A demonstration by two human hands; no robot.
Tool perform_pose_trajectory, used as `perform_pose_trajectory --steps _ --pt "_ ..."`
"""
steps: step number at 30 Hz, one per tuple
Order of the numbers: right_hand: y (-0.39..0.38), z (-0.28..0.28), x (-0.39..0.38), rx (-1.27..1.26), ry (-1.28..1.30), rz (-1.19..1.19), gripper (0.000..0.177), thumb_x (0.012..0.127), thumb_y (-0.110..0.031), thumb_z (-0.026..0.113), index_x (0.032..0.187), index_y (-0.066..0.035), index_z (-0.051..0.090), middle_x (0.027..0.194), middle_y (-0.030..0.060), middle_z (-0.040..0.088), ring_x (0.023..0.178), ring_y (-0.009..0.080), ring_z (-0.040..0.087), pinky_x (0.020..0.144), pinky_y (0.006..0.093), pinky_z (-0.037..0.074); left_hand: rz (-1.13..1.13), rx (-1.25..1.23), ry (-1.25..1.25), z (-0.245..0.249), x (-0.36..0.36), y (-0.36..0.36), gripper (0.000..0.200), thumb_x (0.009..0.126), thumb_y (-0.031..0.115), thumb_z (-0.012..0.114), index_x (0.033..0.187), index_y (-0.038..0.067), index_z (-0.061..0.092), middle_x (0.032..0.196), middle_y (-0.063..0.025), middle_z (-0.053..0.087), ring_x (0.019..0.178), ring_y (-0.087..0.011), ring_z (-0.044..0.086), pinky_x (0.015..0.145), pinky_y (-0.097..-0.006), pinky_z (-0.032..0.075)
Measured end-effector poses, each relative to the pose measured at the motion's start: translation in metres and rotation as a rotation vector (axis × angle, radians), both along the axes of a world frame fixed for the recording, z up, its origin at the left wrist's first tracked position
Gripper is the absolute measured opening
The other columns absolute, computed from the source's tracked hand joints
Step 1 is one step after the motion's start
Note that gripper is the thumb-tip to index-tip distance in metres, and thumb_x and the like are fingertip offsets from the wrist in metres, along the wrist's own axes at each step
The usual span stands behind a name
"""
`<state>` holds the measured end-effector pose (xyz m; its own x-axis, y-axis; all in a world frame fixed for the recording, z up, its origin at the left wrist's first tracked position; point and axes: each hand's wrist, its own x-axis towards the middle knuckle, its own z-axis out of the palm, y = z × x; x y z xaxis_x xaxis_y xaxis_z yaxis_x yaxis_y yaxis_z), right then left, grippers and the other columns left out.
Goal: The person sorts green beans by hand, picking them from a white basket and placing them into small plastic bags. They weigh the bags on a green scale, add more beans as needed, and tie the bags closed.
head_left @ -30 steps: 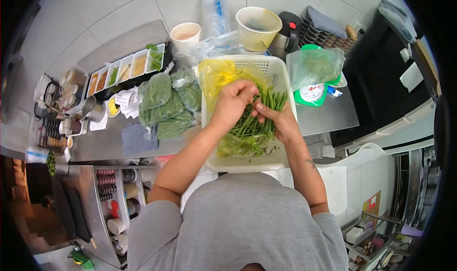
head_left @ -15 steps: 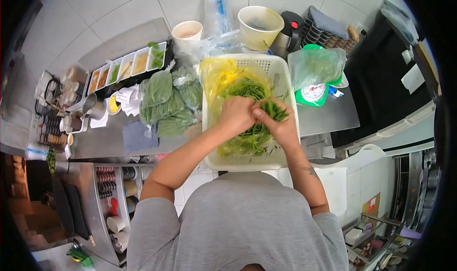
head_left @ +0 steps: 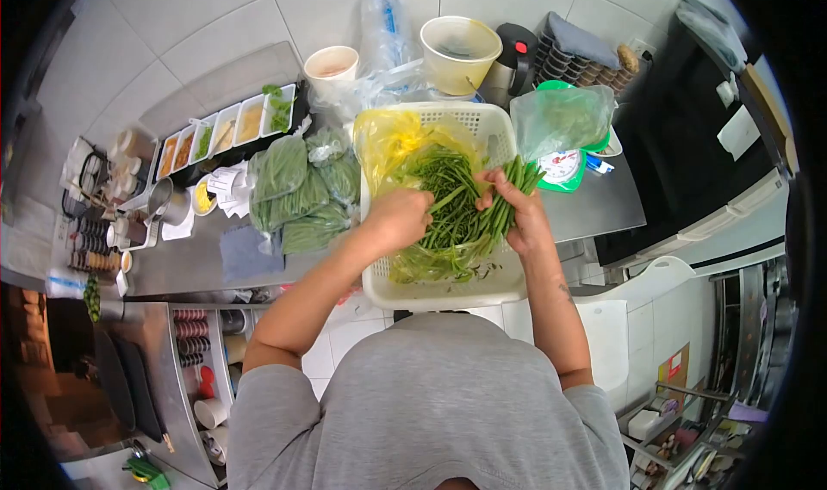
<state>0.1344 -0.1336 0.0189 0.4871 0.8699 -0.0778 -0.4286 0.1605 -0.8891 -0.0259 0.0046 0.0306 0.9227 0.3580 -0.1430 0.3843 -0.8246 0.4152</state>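
Fingers (head_left: 493,181) of the right hand (head_left: 519,220) were clamped round a bundle of thin green long beans (head_left: 518,180). The palm hid the middle of the bundle, and only the fanned ends above and a few stalks below showed. The left hand (head_left: 398,219) lay knuckles up on a loose heap of green long beans (head_left: 448,199), just beside the bundle. Its fingers were tucked under and out of sight, so I could not tell whether they were closed on any stalks.

The heap sat inside a white perforated plastic basket (head_left: 448,296), on a crumpled yellow plastic bag (head_left: 388,137) that covered the basket's left wall. The basket's near edge overhung the steel worktop (head_left: 185,262), and its base was hidden.

Left of the basket lay clear packed bags of greens (head_left: 297,193), overlapping so that their number was hard to make out. Right of it a green kitchen scale (head_left: 564,170) was mostly hidden under a clear bag of greens (head_left: 560,115). A long tray of small white condiment tubs (head_left: 228,124) stood further left, its contents too small to tell.
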Motion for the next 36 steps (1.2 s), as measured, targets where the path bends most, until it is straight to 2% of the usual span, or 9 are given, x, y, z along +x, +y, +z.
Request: perform_pose_trajectory --steps 6,8,11,14,17,21,25,30,36 --pt "0.016 0.008 -0.020 -0.112 -0.899 0.108 0.022 0.083 -0.011 0.066 0.101 0.000 0.063 0.092 0.0099 0.066 0.082 0.0123 0.061 0.067 0.0244 0.046 -0.247 0.122 -0.360 0.029 0.010 0.013 0.011 0.077 0.009 0.061 0.080 -0.001 0.055 0.077 -0.0175 0.060 0.077 -0.0361 0.058 0.065 -0.0457 0.045" --pt "0.017 0.015 -0.022 -0.136 -0.585 0.066 0.021 0.083 -0.012 0.066 0.100 0.000 0.063 0.088 0.0096 0.066 0.076 0.0123 0.060 0.064 0.0238 0.045 -0.225 0.196 -0.552 0.027 0.015 0.017 0.010 0.079 0.007 0.061 0.082 -0.001 0.055 0.074 -0.0147 0.059 0.071 -0.0302 0.059 0.061 -0.0420 0.045" --pt "0.019 0.014 -0.024 -0.088 -0.186 0.069 0.019 0.084 -0.013 0.065 0.097 -0.001 0.059 0.079 0.0077 0.065 0.061 0.0114 0.054 0.056 0.0234 0.043 0.196 -0.525 -0.656 0.027 0.022 -0.006 0.010 0.082 0.009 0.059 0.081 0.000 0.059 0.074 -0.0139 0.059 0.073 -0.0301 0.060 0.066 -0.0381 0.046" --pt "0.010 0.009 -0.033 -0.052 0.167 0.096 0.015 0.085 -0.013 0.062 0.095 -0.003 0.056 0.076 0.0064 0.061 0.057 0.0111 0.049 0.055 0.0245 0.041 0.480 -0.822 -0.778 0.000 0.033 -0.009 0.013 0.086 0.013 0.058 0.084 0.000 0.062 0.080 -0.0130 0.059 0.076 -0.0282 0.059 0.069 -0.0354 0.046" --pt "-0.001 -0.013 -0.010 0.152 0.455 0.003 0.017 0.087 -0.016 0.060 0.098 -0.004 0.054 0.080 0.0063 0.058 0.056 0.0103 0.045 0.055 0.0247 0.038 0.224 -0.541 -0.531 -0.009 0.023 -0.010 0.017 0.090 0.014 0.054 0.093 0.002 0.065 0.073 -0.0065 0.058 0.065 -0.0137 0.054 0.063 -0.0272 0.044" --pt "-0.009 -0.022 0.011 0.309 0.542 0.016 0.017 0.089 -0.019 0.058 0.099 -0.006 0.053 0.084 0.0054 0.056 0.058 0.0099 0.044 0.058 0.0259 0.039 -0.154 -0.296 -0.533 -0.020 0.013 -0.002 0.020 0.089 0.018 0.052 0.097 0.006 0.066 0.075 -0.0099 0.060 0.067 -0.0249 0.056 0.066 -0.0336 0.045" --pt "-0.008 -0.021 0.014 0.337 0.541 -0.054 0.016 0.089 -0.019 0.058 0.099 -0.007 0.053 0.085 0.0064 0.058 0.059 0.0104 0.044 0.058 0.0260 0.039 0.012 -0.342 -0.349 -0.009 0.016 -0.018 0.019 0.085 0.017 0.052 0.083 0.003 0.065 0.069 -0.0156 0.060 0.064 -0.0302 0.059 0.062 -0.0379 0.046" --pt "-0.002 0.010 -0.026 0.261 0.026 -0.007 0.019 0.087 -0.020 0.061 0.097 -0.005 0.053 0.086 0.0094 0.062 0.064 0.0113 0.049 0.062 0.0271 0.041 0.485 -0.126 -0.424 -0.031 0.047 -0.014 0.021 0.079 0.016 0.053 0.073 0.000 0.065 0.069 -0.0234 0.060 0.068 -0.0406 0.060 0.065 -0.0462 0.049" --pt "-0.005 0.024 -0.011 0.093 -0.054 -0.143 0.019 0.088 -0.021 0.061 0.095 -0.005 0.053 0.081 0.0063 0.061 0.070 0.0155 0.054 0.066 0.0307 0.046 0.115 -0.090 0.081 -0.037 0.018 -0.008 0.028 0.083 0.027 0.056 0.082 0.000 0.064 0.075 -0.0195 0.063 0.074 -0.0346 0.063 0.066 -0.0428 0.049"
